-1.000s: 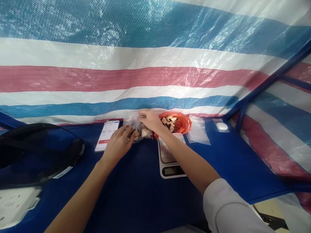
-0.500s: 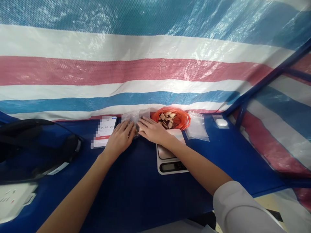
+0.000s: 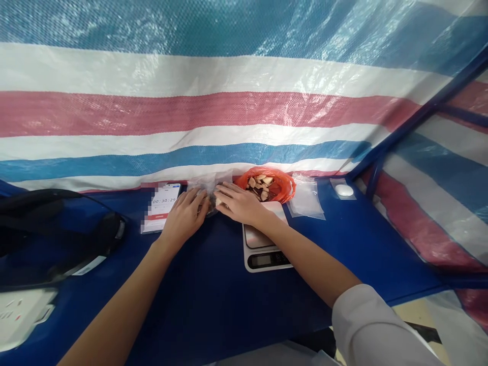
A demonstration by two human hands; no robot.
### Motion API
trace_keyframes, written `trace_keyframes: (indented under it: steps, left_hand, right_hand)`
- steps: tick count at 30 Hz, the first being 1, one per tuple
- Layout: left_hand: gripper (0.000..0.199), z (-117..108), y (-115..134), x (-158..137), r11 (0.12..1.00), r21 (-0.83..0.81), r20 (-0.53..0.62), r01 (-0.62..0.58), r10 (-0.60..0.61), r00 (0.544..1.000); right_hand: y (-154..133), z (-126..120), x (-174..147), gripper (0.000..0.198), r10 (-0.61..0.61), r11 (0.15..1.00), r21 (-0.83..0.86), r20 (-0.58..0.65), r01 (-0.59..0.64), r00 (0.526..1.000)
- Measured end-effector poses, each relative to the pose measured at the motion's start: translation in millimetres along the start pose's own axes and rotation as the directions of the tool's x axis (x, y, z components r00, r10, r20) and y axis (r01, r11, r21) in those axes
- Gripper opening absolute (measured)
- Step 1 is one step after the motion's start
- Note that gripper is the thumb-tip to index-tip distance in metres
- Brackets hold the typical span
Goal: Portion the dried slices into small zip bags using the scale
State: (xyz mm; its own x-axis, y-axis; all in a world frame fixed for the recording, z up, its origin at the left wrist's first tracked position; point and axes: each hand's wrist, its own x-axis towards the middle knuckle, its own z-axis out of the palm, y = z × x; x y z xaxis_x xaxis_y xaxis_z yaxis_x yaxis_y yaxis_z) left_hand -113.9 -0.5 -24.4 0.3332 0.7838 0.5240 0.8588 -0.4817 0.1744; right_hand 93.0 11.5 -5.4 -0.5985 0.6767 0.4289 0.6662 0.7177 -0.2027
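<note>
On the blue worktop (image 3: 213, 305) there's a scale (image 3: 254, 239), then L hand (image 3: 187, 208) & R hand (image 3: 238, 204), fingers unclenched, spread atop clear plastic bags (image 3: 198, 184) nr an orange bag (image 3: 286, 189) w/ dried pcs, striped sheet (image 3: 183, 114) behind.

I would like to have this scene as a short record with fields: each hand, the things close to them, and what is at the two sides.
left hand: palm down, fingers over clear bagging
right hand: palm down, fingers spread at the bagging's right part
bagging contents: mostly hidden by fingers
red bag: open, holding pale dried pieces
scale: partly under right forearm; reading illegible
phone: left of left hand, screen lit
right side: flat clear bags, white rounded object
left side: black headgear, white power strip
</note>
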Motion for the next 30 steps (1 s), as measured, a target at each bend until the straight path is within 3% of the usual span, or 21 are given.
trace_keyframes:
  steps: [6,13,20,24,30]
  left_hand:
    - [0.033,-11,37,-8,1.0,-0.022,-0.077,0.01,-0.012,0.997]
    - [0.032,-5,80,-31,1.0,0.0,-0.095,-0.02,0.02,0.995]
    - [0.038,8,93,-51,1.0,0.028,0.012,0.01,-0.01,1.0]
    - [0.045,15,95,-53,0.996,0.081,0.125,0.026,-0.036,0.991]
    - [0.048,18,94,-53,0.992,0.107,0.215,0.067,-0.089,0.973]
  right_hand:
    - [1,-22,-32,0.035,0.023,0.999,0.031,-0.102,-0.02,0.995]
    - [23,-46,-104,0.034,0.135,0.991,0.009,-0.165,-0.136,0.977]
    - [60,-62,-178,0.036,0.389,0.908,-0.09,-0.177,-0.408,0.904]
    - [77,-59,-199,0.04,0.423,0.879,-0.197,-0.097,-0.434,0.901]
    - [85,-51,-208,0.045,0.416,0.893,-0.182,-0.021,-0.412,0.909]
